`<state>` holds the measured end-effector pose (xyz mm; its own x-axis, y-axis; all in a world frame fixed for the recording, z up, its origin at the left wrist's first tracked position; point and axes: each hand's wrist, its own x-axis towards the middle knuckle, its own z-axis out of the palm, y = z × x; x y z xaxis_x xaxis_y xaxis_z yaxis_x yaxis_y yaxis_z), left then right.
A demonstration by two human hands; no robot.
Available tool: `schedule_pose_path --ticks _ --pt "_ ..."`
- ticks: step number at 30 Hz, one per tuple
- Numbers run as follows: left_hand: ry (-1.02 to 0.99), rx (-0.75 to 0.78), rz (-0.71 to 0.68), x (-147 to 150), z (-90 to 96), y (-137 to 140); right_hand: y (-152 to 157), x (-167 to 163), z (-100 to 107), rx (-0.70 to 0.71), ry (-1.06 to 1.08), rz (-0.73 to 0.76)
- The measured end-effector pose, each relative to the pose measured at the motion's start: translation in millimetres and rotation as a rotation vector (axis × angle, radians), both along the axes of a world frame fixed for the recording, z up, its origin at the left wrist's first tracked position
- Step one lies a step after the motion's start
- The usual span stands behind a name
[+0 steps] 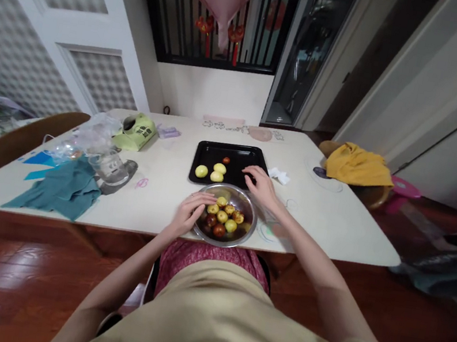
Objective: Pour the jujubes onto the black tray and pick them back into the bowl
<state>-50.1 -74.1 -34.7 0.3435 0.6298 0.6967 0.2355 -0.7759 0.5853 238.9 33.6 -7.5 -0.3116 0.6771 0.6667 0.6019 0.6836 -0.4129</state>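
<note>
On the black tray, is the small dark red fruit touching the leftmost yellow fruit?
Apart. The head view shows bare surface of the black tray between the small dark red fruit and the leftmost yellow fruit.

The round silver metal bowl (249,215) sits at the near edge of the long white table (333,223), with round yellow and brown fruits (230,226) in it. Just behind it is the black oblong tray (205,152), where four more fruits (201,171) lie (the brown one is at the back). The crumpled white tissue (279,175) is right of the tray. To the left lies the wrinkled blue-green cloth (59,186), a clear plastic bag (98,127) behind it. A yellow cloth (358,165) is on the curved wooden chair (379,197) at the right.
</note>
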Motion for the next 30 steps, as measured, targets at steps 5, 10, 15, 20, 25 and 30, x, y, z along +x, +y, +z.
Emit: schedule_pose_path --ticks 5,10,15,20,25,30 --pt "0.018 0.013 0.02 0.9 -1.3 -1.4 69.8 -23.5 1.7 -0.18 -0.293 -0.037" --pt "0.034 0.019 0.031 2.1 -3.0 -2.3 103.8 -50.0 -5.5 -0.267 -0.388 -0.008" --pt "0.026 0.024 0.045 3.1 -4.8 -2.4 115.2 -63.4 -8.4 -0.292 -0.382 0.017" --pt "0.02 0.019 0.049 3.9 -5.7 -1.8 100.3 -50.4 -4.5 -0.287 -0.326 0.013" --pt "0.033 0.004 0.045 3.5 -1.4 -5.2 28.1 -20.2 16.1 -0.12 -0.069 0.131" --pt "0.031 -0.026 0.053 2.9 0.7 -6.1 -77.9 -5.2 38.9 -0.145 -0.008 0.287"
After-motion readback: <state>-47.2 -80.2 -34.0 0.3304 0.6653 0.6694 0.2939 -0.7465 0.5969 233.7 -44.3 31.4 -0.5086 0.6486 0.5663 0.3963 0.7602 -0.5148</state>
